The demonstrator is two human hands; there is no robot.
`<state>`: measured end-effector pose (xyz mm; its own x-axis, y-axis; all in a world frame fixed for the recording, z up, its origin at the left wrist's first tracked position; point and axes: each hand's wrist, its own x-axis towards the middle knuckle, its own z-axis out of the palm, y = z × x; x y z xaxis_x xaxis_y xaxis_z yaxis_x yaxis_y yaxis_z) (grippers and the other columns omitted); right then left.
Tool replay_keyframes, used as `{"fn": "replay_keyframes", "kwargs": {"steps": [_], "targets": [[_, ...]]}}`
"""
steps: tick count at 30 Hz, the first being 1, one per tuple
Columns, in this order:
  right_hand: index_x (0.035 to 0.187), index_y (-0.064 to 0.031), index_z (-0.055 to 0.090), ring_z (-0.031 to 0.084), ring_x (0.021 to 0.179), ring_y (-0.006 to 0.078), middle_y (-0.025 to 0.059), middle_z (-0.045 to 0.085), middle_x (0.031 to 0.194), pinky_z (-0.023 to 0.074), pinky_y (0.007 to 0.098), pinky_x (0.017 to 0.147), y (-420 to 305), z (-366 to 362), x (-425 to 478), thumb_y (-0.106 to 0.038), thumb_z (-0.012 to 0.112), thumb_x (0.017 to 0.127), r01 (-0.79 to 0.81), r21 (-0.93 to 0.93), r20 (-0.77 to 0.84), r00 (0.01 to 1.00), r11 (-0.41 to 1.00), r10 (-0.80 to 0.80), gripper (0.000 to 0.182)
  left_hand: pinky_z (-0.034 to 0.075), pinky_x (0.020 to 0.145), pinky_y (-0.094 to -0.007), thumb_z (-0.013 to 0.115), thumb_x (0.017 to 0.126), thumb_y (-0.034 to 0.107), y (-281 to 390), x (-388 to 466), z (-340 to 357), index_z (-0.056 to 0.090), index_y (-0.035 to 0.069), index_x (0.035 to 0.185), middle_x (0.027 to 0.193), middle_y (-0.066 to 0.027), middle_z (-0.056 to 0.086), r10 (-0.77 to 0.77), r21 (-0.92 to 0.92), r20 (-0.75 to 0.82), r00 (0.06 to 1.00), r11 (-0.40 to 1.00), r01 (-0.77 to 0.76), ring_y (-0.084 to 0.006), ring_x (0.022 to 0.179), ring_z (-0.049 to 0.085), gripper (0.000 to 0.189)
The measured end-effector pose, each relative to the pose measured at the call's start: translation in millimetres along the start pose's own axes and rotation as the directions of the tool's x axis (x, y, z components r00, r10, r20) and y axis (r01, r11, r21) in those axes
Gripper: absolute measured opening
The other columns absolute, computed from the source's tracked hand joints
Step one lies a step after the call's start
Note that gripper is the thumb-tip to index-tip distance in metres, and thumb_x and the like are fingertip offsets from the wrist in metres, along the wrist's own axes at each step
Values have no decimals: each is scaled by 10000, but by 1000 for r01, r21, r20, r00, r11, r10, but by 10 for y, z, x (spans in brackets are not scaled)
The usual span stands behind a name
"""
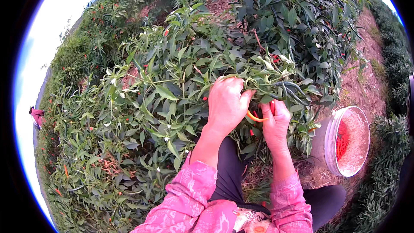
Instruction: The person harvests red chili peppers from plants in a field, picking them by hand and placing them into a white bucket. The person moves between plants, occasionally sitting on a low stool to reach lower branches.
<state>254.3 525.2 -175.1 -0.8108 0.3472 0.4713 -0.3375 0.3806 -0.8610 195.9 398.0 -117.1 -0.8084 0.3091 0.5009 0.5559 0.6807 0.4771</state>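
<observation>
My left hand (225, 105) is closed around the leafy stems of a chili pepper plant (194, 55) and holds them bunched. Just to its right, my right hand (277, 124) grips a red chili pepper (272, 106) between thumb and fingers. An orange chili pepper (257, 117) curves out from beside that thumb toward the left wrist; whether it is still on its stem is hidden. Several dark green chili peppers (289, 91) hang from the branch above my right hand. Lower on the plant, behind the hands, another red chili (251, 132) shows between leaves.
At my right stands a tilted whitish plastic bucket (318, 144) with many red chili peppers (342, 144) inside. Dense pepper plants (97, 129) spread ahead and left. A straw-strewn dirt path (365, 81) runs along the right. A person (37, 116) is far off at left.
</observation>
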Motion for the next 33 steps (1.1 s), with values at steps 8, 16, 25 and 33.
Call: {"fn": "replay_keyframes", "kwargs": {"steps": [8,16,25,33], "targets": [[916,-34,601,287,459,41,-59,405,585,207,204,435,-42,-225,-52,-249,606,923,-785,614,720,598,77,352,215,438,714,-431,685,718,147,-42,-22,-26,635,5,770,739,-159,594,2,-34,-23,1000,999,-2,-355,754,560,159],[903,-43,620,338,525,14,-43,510,701,265,184,469,-89,-215,-80,-154,563,942,-386,498,271,920,777,283,131,451,763,-412,674,752,168,-38,-7,-15,670,43,893,818,-133,626,-57,-36,67,996,998,60,-330,838,577,189],[855,-78,461,358,510,78,41,478,835,241,183,426,-274,-559,-148,-276,490,985,-664,737,581,719,128,381,239,457,730,-367,694,737,173,-69,-9,-30,686,49,864,784,-114,632,-106,-74,114,988,991,114,-288,765,593,178],[946,-72,593,272,453,11,-107,372,623,167,200,415,-348,-138,-56,-383,650,883,-778,299,618,600,553,509,323,475,641,-275,726,719,173,74,19,-103,710,50,896,733,-58,662,-357,-168,245,901,900,402,-124,651,607,216]]}}
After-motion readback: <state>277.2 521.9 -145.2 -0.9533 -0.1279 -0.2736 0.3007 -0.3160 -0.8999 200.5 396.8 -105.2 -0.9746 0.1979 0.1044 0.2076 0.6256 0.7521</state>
